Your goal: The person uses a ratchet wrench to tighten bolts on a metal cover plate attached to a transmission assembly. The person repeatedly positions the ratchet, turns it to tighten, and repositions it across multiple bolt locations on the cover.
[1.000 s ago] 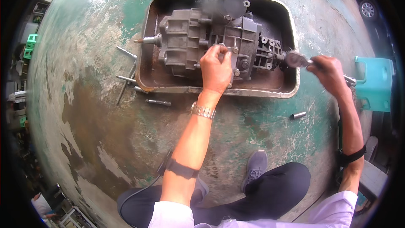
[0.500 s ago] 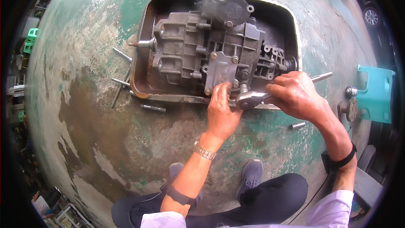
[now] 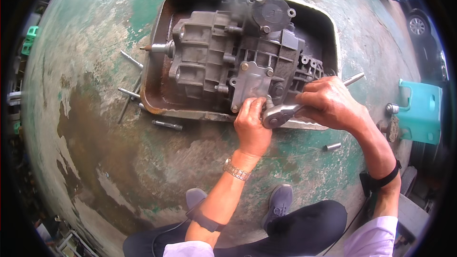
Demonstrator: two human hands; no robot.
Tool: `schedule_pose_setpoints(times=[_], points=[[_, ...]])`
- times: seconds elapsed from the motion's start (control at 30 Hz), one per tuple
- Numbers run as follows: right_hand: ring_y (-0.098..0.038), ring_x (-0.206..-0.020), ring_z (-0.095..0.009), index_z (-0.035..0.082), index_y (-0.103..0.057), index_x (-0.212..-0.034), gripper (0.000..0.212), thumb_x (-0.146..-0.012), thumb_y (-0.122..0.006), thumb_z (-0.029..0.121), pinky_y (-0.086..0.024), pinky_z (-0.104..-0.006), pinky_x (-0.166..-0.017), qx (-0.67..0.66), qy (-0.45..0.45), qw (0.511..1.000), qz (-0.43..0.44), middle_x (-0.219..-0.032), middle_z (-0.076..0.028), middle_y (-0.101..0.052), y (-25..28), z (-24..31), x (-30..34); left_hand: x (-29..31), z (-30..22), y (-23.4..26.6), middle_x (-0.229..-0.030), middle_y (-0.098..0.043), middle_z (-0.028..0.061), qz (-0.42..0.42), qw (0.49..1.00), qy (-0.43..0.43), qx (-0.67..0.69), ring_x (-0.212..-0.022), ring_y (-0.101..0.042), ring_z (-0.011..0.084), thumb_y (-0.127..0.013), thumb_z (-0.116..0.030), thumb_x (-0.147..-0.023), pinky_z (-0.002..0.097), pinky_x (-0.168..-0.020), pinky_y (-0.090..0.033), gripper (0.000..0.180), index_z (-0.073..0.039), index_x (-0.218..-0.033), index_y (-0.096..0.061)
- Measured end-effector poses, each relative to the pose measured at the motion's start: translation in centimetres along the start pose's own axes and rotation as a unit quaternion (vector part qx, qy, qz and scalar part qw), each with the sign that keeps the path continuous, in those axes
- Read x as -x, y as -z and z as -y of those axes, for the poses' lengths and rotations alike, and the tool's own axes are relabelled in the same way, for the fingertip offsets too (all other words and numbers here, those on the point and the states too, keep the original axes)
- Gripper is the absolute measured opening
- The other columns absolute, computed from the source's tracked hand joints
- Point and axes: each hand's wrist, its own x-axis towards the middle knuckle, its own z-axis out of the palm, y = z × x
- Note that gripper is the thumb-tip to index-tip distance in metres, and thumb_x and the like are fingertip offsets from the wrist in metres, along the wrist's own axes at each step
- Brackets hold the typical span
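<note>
A grey metal gearbox (image 3: 202,40) lies in a rusty metal tray (image 3: 190,113) on the floor. Bolts hold a flat cover plate (image 3: 251,80) on its near side. With fingers wrapped around it, my right hand (image 3: 333,102) grips the handle of a ratchet wrench (image 3: 281,113), whose bare end sticks out beyond the hand. The wrench's socket is set at the plate's lower right corner. My left hand (image 3: 253,131) is closed at the wrench head and socket, fingertips against the plate's lower edge; its thumb is mostly hidden behind the head.
Left of the tray lie metal extension bars (image 3: 131,93), with another short bar (image 3: 167,125) in front. A loose socket (image 3: 332,147) rests on the floor right of my left forearm. A turquoise plastic stool (image 3: 421,112) stands at the right, with a parked car (image 3: 426,43) behind.
The wrench handle and my right hand have shifted slightly, the wrench head a little lower and left. My left hand stays by the head. The whole view has moved a bit.
</note>
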Motion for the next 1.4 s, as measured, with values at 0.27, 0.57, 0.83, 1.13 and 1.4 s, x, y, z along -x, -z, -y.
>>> schedule_pose_setpoints(times=[0.27,0.57,0.83,1.13,1.4], points=[[-0.063,-0.064,-0.030,0.011,-0.065,-0.076,0.010,-0.078,-0.070,0.019,-0.051,-0.0410,-0.059,0.030,0.001,1.000,0.006,-0.068,-0.008,-0.061,0.2,-0.2,-0.3,-0.2,0.5,-0.3,-0.090,-0.065,0.0145,-0.016,1.000,-0.020,0.012,-0.080,-0.066,0.0327,-0.074,-0.002,-0.072,0.0373,-0.071,-0.053,0.028,0.000,-0.099,-0.066],[-0.061,-0.065,-0.031,0.005,-0.070,-0.094,0.028,-0.071,-0.080,0.017,-0.047,-0.0417,-0.059,-0.039,-0.085,0.994,-0.050,-0.070,-0.010,-0.060,-1.9,0.7,1.5,-0.3,0.7,-0.5,-0.087,-0.066,0.0147,-0.018,0.999,-0.005,0.031,-0.079,-0.066,0.0307,-0.071,0.006,-0.070,0.0353,-0.071,-0.053,0.026,0.001,-0.096,-0.067],[-0.059,-0.063,-0.026,0.000,-0.069,-0.099,0.024,-0.083,-0.077,0.015,-0.048,-0.0369,-0.060,-0.245,-0.251,0.917,-0.193,-0.074,-0.015,-0.063,-8.3,2.5,4.1,-0.4,1.3,-0.7,-0.085,-0.064,0.0108,0.004,0.999,-0.011,0.034,-0.072,-0.066,0.0306,-0.067,0.009,-0.073,0.0362,-0.064,-0.053,0.026,-0.002,-0.097,-0.067],[-0.047,-0.063,-0.004,-0.004,-0.071,-0.097,0.018,-0.086,-0.077,0.010,-0.039,-0.0228,-0.056,-0.404,-0.279,0.829,-0.267,-0.068,0.003,-0.057,-8.5,3.2,6.0,-0.7,-0.3,-0.3,-0.080,-0.057,0.0107,-0.004,1.000,0.018,-0.022,-0.066,-0.059,0.0295,-0.079,-0.009,-0.077,0.0386,-0.060,-0.049,0.026,-0.002,-0.094,-0.060],[-0.054,-0.058,-0.011,-0.002,-0.071,-0.092,0.018,-0.080,-0.079,0.008,-0.045,-0.0290,-0.056,-0.271,-0.282,0.886,-0.248,-0.066,-0.009,-0.060,-8.2,3.1,10.2,-1.4,-0.9,0.0,-0.076,-0.061,0.0167,0.038,0.987,-0.017,-0.152,-0.065,-0.059,0.0368,-0.077,-0.021,-0.083,0.0442,-0.058,-0.047,0.026,0.000,-0.081,-0.061]])
